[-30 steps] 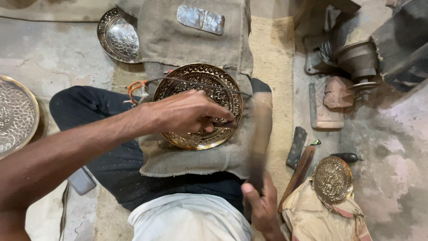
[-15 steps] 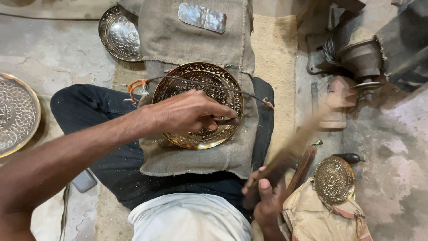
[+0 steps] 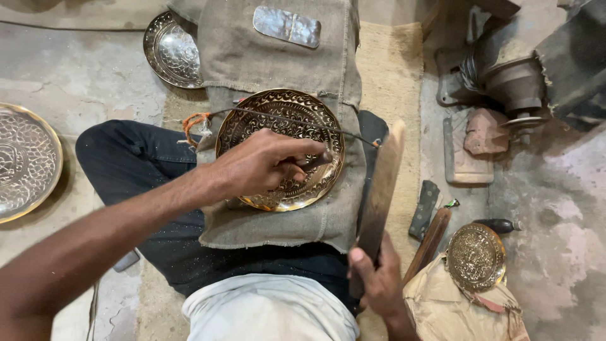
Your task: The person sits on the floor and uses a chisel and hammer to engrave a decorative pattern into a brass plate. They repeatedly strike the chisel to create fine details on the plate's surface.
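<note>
Closest to me, the right hand [image 3: 379,284] has its fingers wrapped tight round the handle of a flat brown wooden mallet [image 3: 380,189], which now stands lifted and sharp beside the knee, where half a second ago it was a blur low by the lap; it looks cocked between blows. Just past it, the left hand [image 3: 265,165] has not shifted, fingers pinched shut on a thin dark metal punch [image 3: 315,159] whose tip rests on the round embossed brass plate [image 3: 281,148]. That plate lies on the grey burlap cloth [image 3: 284,69] over the lap, pinned under a taut cord. Farther off sit a small brass dish [image 3: 475,257] at right, a large silvery plate [image 3: 25,161] at left and another engraved dish [image 3: 172,49] beyond.
</note>
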A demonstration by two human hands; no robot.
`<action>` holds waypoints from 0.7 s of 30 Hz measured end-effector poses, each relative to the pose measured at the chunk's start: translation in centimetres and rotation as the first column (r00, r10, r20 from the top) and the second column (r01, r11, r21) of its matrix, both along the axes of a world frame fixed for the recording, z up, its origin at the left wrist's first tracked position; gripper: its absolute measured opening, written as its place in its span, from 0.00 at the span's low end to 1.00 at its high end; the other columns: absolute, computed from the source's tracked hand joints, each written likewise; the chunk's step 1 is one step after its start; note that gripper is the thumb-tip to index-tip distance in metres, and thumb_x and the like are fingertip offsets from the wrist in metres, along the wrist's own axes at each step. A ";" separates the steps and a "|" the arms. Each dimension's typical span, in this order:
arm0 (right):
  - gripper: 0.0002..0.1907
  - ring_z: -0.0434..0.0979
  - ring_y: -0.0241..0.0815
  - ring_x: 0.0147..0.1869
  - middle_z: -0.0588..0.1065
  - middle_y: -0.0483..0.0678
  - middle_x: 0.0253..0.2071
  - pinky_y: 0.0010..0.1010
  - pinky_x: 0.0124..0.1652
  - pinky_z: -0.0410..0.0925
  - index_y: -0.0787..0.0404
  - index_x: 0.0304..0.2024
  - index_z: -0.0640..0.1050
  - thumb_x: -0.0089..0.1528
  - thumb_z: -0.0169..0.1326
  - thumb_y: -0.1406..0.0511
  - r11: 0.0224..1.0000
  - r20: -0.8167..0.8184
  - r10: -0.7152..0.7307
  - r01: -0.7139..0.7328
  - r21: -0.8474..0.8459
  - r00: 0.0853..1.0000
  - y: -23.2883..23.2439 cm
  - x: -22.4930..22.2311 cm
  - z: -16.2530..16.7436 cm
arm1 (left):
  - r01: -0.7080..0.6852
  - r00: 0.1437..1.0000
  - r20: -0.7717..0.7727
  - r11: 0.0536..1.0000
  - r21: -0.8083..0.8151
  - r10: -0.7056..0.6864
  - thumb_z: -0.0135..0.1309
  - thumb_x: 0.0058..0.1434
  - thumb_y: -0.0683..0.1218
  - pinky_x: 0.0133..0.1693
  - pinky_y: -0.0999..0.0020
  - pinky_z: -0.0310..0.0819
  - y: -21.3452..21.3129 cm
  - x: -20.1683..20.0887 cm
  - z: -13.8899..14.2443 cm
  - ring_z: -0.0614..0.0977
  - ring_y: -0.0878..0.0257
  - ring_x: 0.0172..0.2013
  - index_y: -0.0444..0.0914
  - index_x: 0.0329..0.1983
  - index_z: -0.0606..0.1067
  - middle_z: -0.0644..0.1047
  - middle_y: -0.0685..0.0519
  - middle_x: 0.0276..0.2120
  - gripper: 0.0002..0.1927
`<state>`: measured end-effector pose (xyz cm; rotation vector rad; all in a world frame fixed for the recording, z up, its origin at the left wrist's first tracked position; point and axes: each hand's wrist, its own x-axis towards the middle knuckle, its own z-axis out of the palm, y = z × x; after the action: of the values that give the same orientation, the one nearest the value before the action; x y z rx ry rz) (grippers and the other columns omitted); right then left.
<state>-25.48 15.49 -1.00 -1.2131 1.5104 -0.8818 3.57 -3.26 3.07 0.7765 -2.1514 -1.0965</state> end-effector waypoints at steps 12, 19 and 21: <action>0.21 0.76 0.38 0.34 0.74 0.48 0.32 0.35 0.36 0.72 0.63 0.47 0.69 0.64 0.52 0.53 0.980 -0.071 0.195 -0.196 -0.014 0.978 -6.0 0.1 5.4 | -0.032 0.999 -0.020 0.997 -0.072 0.030 0.57 0.57 0.32 0.41 0.68 0.85 0.2 0.0 -1.0 0.89 0.60 0.39 0.38 0.60 0.76 0.84 0.46 0.46 0.26; 0.23 0.79 0.38 0.37 0.73 0.46 0.33 0.33 0.38 0.76 0.62 0.46 0.68 0.65 0.49 0.49 0.961 -0.087 0.259 -0.266 -0.074 0.962 -6.2 -2.0 3.3 | -0.048 0.998 0.028 0.998 -0.044 0.049 0.50 0.53 0.26 0.38 0.69 0.83 0.1 0.1 -1.6 0.89 0.60 0.39 0.37 0.61 0.75 0.82 0.42 0.49 0.32; 0.24 0.75 0.44 0.31 0.71 0.49 0.29 0.38 0.32 0.74 0.59 0.50 0.71 0.64 0.50 0.48 0.938 -0.296 0.339 -0.297 0.177 0.893 -6.2 -2.4 2.8 | -0.042 0.999 0.025 0.998 -0.046 0.044 0.50 0.54 0.27 0.37 0.70 0.85 0.0 0.1 -1.8 0.89 0.60 0.39 0.36 0.62 0.74 0.82 0.41 0.50 0.30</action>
<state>-27.85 9.30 1.84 -1.5103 1.5326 -0.3730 3.70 -3.22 1.28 0.8165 -2.1632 -1.0174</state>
